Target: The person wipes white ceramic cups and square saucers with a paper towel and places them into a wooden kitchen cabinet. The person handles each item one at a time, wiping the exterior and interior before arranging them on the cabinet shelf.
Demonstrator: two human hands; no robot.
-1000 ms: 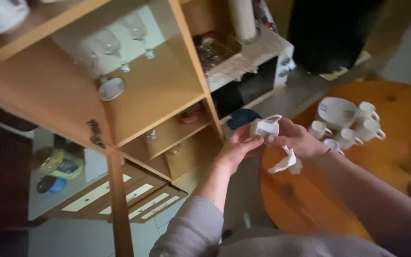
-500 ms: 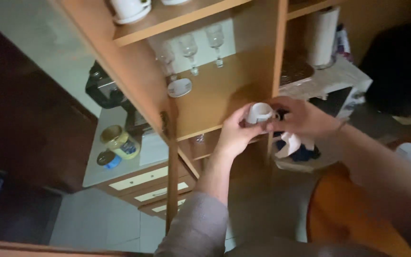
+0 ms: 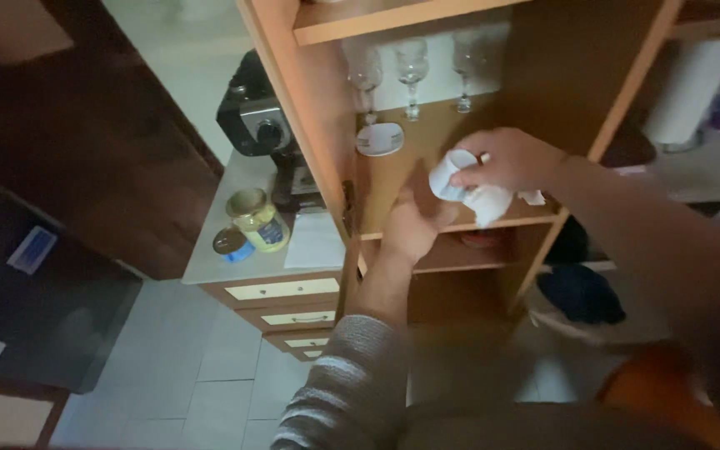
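A small white cup point(image 3: 450, 177) is held in front of the middle shelf point(image 3: 427, 158) of a wooden cabinet point(image 3: 327, 108), just above the shelf's front edge. The right hand point(image 3: 506, 158) closes around the cup from the right, fingers on its rim, and the same hand bunches a white cloth point(image 3: 490, 204) under and behind the cup, so the wiping looks finished or nearly so. The left hand point(image 3: 410, 225) sits just below and to the left of the cup, near the shelf edge; blur hides whether it touches the cup or is cupped loosely beneath, so its grip cannot be told.

Judging by how things lie, the cup is wiped and brought up to the shelf but not yet set down: it rests on no board, and the cloth is with it in the hand. What is left is to place it and let go.

Further back on that shelf, a small white saucer point(image 3: 379, 139) lies to the left of the cup, and three stemmed glasses point(image 3: 412, 75) stand in a row behind it.

Left of the cabinet, a low white counter point(image 3: 235, 250) carries a dark coffee machine point(image 3: 260, 125), a yellow-lidded jar point(image 3: 256, 218) and a sheet of paper point(image 3: 314, 240), with drawers point(image 3: 289, 304) below. To the right of the shelf stands a roll of paper towel point(image 3: 685, 92).
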